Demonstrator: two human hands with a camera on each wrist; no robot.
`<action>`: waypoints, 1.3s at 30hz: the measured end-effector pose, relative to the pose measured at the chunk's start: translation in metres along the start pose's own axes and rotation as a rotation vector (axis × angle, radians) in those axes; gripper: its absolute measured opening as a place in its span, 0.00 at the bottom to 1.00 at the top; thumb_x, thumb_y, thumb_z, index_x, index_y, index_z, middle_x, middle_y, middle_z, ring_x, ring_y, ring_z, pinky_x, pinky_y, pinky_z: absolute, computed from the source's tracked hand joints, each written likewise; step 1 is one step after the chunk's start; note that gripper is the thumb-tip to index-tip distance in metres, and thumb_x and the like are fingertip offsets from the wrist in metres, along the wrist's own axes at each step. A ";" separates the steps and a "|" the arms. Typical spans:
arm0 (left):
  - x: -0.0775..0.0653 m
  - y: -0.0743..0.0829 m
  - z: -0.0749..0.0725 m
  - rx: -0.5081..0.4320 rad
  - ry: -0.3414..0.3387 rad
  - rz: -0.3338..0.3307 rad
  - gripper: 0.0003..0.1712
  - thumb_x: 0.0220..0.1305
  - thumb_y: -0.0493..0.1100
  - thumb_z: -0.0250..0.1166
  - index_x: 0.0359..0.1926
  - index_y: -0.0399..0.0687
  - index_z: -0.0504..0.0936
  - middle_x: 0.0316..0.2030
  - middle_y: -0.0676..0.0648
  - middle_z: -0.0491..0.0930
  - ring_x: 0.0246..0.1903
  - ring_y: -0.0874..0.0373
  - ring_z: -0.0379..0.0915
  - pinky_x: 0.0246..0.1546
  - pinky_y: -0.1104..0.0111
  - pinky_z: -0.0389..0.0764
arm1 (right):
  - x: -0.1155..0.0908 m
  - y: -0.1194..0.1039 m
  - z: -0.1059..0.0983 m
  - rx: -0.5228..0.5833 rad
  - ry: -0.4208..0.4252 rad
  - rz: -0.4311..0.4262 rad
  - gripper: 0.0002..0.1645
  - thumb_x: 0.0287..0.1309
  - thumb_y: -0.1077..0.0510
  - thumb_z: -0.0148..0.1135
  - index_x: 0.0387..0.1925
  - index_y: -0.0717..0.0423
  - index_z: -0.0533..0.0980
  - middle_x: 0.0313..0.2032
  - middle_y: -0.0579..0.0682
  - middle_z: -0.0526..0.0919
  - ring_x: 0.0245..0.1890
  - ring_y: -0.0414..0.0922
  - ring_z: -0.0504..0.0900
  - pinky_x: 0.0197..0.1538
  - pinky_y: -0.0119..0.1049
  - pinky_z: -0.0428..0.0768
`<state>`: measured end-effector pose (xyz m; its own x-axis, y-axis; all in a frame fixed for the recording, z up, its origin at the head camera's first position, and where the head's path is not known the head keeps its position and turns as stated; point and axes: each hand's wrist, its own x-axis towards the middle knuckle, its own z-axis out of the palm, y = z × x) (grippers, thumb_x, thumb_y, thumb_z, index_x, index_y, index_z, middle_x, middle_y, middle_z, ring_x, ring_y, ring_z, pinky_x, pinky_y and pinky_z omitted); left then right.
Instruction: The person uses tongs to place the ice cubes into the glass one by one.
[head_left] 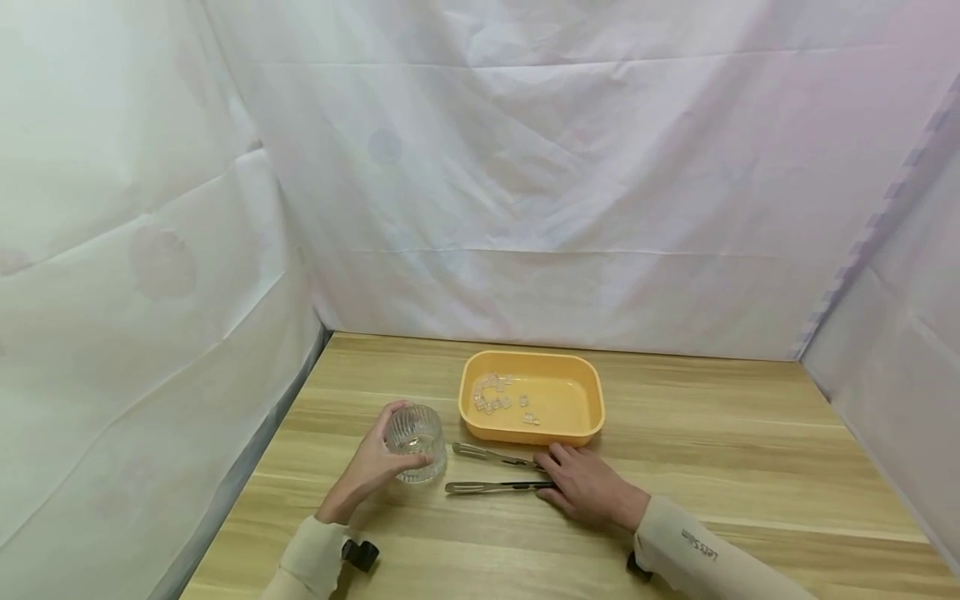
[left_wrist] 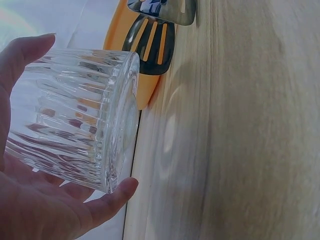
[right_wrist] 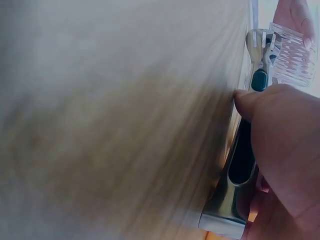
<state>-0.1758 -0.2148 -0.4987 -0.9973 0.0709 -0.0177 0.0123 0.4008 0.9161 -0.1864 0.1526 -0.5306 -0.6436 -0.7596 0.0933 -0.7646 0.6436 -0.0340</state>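
Note:
My left hand (head_left: 372, 459) holds a clear ribbed glass (head_left: 417, 442), thumb on its near side and fingers round the far side. In the left wrist view the glass (left_wrist: 75, 115) shows its thick base close over the wooden table. My right hand (head_left: 587, 486) grips metal tongs (head_left: 487, 487) with dark handles, thumb along one arm and fingers at the other. The tongs' slotted tips (left_wrist: 150, 45) are spread apart and point left toward the glass. In the right wrist view the palm hides part of the tongs' handle (right_wrist: 242, 155).
Just beyond the tongs stands a yellow-orange rectangular tray (head_left: 577, 408). Several small clear cubes (head_left: 491, 404) lie in it, mostly on its left side. White cloth (head_left: 525, 167) hangs behind the wooden table (head_left: 712, 433) and along both sides.

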 end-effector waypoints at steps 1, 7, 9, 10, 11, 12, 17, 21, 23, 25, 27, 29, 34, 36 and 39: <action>0.000 0.000 0.000 0.000 -0.001 0.001 0.56 0.39 0.47 0.83 0.69 0.58 0.62 0.64 0.43 0.68 0.63 0.40 0.66 0.58 0.42 0.71 | 0.000 0.000 0.001 -0.003 0.002 -0.002 0.25 0.70 0.39 0.52 0.58 0.49 0.70 0.39 0.44 0.68 0.36 0.40 0.68 0.38 0.37 0.72; -0.001 0.001 0.001 0.007 -0.005 -0.006 0.55 0.39 0.48 0.83 0.68 0.60 0.62 0.63 0.43 0.69 0.63 0.41 0.66 0.59 0.42 0.70 | -0.003 -0.002 0.001 0.002 0.015 -0.005 0.20 0.71 0.42 0.52 0.54 0.50 0.69 0.38 0.43 0.67 0.36 0.39 0.68 0.38 0.37 0.73; -0.002 0.002 0.001 0.012 -0.006 -0.009 0.55 0.39 0.48 0.83 0.68 0.60 0.62 0.63 0.43 0.69 0.63 0.41 0.66 0.59 0.41 0.70 | -0.005 -0.003 0.000 0.004 0.017 -0.008 0.20 0.72 0.43 0.52 0.55 0.51 0.69 0.39 0.43 0.68 0.36 0.39 0.69 0.40 0.38 0.74; -0.002 0.002 0.001 0.012 -0.004 -0.010 0.55 0.39 0.49 0.83 0.68 0.60 0.62 0.63 0.43 0.69 0.63 0.41 0.65 0.60 0.41 0.69 | -0.006 -0.002 -0.001 0.004 0.019 -0.012 0.20 0.72 0.43 0.51 0.55 0.51 0.69 0.40 0.43 0.68 0.37 0.39 0.69 0.41 0.38 0.75; -0.002 0.002 0.000 0.013 -0.003 -0.010 0.55 0.39 0.49 0.83 0.68 0.60 0.62 0.63 0.43 0.69 0.64 0.41 0.65 0.60 0.40 0.68 | -0.007 -0.002 -0.001 0.004 0.023 -0.018 0.20 0.72 0.43 0.51 0.55 0.51 0.68 0.40 0.43 0.69 0.37 0.38 0.70 0.41 0.38 0.76; -0.002 0.003 0.000 0.012 -0.002 -0.012 0.55 0.39 0.49 0.83 0.68 0.61 0.62 0.64 0.43 0.69 0.64 0.41 0.64 0.61 0.40 0.67 | -0.008 -0.002 -0.002 0.005 0.028 -0.023 0.20 0.72 0.44 0.52 0.55 0.51 0.68 0.40 0.43 0.69 0.37 0.38 0.71 0.41 0.38 0.76; -0.001 0.003 0.001 0.010 -0.005 -0.010 0.55 0.39 0.48 0.83 0.67 0.61 0.62 0.64 0.43 0.69 0.64 0.41 0.64 0.61 0.40 0.67 | -0.015 -0.001 -0.006 0.033 0.045 -0.035 0.19 0.71 0.45 0.54 0.54 0.52 0.68 0.39 0.41 0.69 0.34 0.35 0.71 0.35 0.35 0.76; -0.001 0.002 0.002 0.009 -0.004 -0.003 0.54 0.39 0.47 0.83 0.67 0.61 0.63 0.63 0.43 0.69 0.64 0.41 0.65 0.61 0.41 0.67 | -0.021 0.000 -0.012 0.065 0.032 -0.022 0.19 0.71 0.45 0.53 0.54 0.53 0.67 0.38 0.41 0.70 0.32 0.34 0.71 0.33 0.35 0.76; -0.001 0.002 0.002 0.007 -0.004 -0.003 0.54 0.39 0.47 0.83 0.67 0.62 0.63 0.63 0.44 0.69 0.63 0.41 0.65 0.61 0.41 0.68 | -0.024 0.000 -0.015 0.073 0.037 -0.020 0.19 0.71 0.46 0.53 0.54 0.53 0.67 0.39 0.42 0.71 0.32 0.35 0.72 0.34 0.37 0.77; -0.001 0.001 0.002 0.005 -0.006 0.002 0.54 0.39 0.47 0.83 0.67 0.61 0.63 0.63 0.44 0.69 0.63 0.41 0.65 0.61 0.41 0.68 | -0.029 0.002 -0.018 0.076 0.049 -0.023 0.20 0.71 0.46 0.53 0.55 0.54 0.67 0.39 0.42 0.72 0.32 0.35 0.73 0.35 0.38 0.78; -0.002 0.001 0.003 0.006 -0.011 0.005 0.54 0.39 0.47 0.83 0.67 0.61 0.63 0.63 0.44 0.69 0.63 0.41 0.65 0.61 0.41 0.68 | -0.034 0.004 -0.020 0.074 0.065 -0.024 0.20 0.70 0.47 0.55 0.56 0.54 0.68 0.39 0.42 0.74 0.32 0.35 0.74 0.35 0.39 0.78; -0.002 0.001 0.003 0.006 -0.017 0.005 0.54 0.39 0.48 0.83 0.67 0.61 0.63 0.63 0.44 0.70 0.63 0.41 0.65 0.61 0.41 0.68 | -0.039 0.006 -0.023 0.068 0.072 -0.019 0.22 0.70 0.48 0.56 0.57 0.55 0.68 0.39 0.42 0.76 0.32 0.35 0.75 0.36 0.39 0.78; -0.002 0.000 0.003 0.007 -0.019 -0.008 0.53 0.40 0.48 0.83 0.67 0.62 0.63 0.64 0.44 0.69 0.63 0.41 0.66 0.59 0.42 0.70 | -0.049 0.010 -0.032 0.088 0.068 0.008 0.23 0.70 0.48 0.56 0.59 0.56 0.67 0.39 0.42 0.80 0.33 0.35 0.77 0.39 0.43 0.78; -0.002 0.000 0.002 0.005 -0.020 -0.013 0.53 0.40 0.48 0.83 0.67 0.62 0.63 0.65 0.44 0.68 0.63 0.41 0.65 0.59 0.43 0.70 | -0.051 0.011 -0.036 0.104 0.084 0.014 0.23 0.69 0.49 0.57 0.59 0.56 0.67 0.37 0.42 0.80 0.33 0.35 0.77 0.38 0.41 0.79; -0.001 0.000 0.002 0.007 -0.027 -0.010 0.54 0.40 0.48 0.83 0.68 0.61 0.63 0.65 0.44 0.67 0.64 0.41 0.65 0.60 0.43 0.69 | -0.052 0.014 -0.042 0.137 0.130 0.019 0.23 0.68 0.50 0.59 0.58 0.55 0.68 0.32 0.38 0.77 0.29 0.32 0.73 0.33 0.35 0.78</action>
<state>-0.1745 -0.2128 -0.5000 -0.9951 0.0909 -0.0380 0.0025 0.4080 0.9130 -0.1619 0.2047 -0.4946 -0.6552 -0.7229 0.2192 -0.7553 0.6327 -0.1711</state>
